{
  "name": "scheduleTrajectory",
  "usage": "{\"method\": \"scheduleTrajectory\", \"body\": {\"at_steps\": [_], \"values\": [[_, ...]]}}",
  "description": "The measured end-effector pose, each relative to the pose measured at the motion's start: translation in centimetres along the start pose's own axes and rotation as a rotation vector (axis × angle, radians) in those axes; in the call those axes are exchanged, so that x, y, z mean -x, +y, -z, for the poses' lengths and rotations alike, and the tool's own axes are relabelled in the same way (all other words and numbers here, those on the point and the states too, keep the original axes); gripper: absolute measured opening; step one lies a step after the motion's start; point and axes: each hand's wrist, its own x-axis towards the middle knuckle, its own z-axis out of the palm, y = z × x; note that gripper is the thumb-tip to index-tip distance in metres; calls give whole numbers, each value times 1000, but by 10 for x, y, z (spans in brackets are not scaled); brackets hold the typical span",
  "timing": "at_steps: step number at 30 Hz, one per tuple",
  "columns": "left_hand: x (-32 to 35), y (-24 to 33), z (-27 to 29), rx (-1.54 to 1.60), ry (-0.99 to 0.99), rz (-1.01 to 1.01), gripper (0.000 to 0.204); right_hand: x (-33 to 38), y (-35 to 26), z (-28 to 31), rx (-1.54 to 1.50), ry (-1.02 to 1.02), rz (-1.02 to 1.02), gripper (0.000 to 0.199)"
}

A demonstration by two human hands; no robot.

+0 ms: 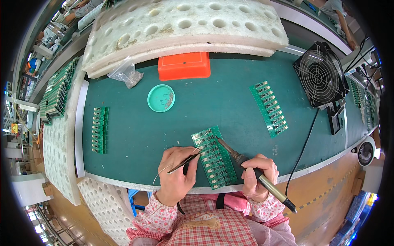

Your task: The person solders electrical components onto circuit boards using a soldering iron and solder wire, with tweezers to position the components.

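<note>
Solder wire (158, 174) too thin to trace past the left hand (177, 174). Right hand (256, 174) covers the soldering iron (246, 164) mid-handle. Dish (161, 98) contents at 11 o'clock too small to identify. Foam tray (184, 28) at 12 o'clock cut by the frame edge.

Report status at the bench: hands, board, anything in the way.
Left hand pinching tweezers and solder wire. Right hand gripping soldering iron, tip on green board strip. Nothing blocking; teal dish well clear.
</note>
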Motion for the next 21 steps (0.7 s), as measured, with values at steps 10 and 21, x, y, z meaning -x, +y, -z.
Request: {"method": "scheduleTrajectory", "body": {"at_steps": [10,21], "values": [[0,-3,0,-3,-4,-42,28,2,0,-3,-27,24,-4,19],[-1,-1,0,-3,-3,-50,29,7,5,-4,-293,118,-17,15]]}}
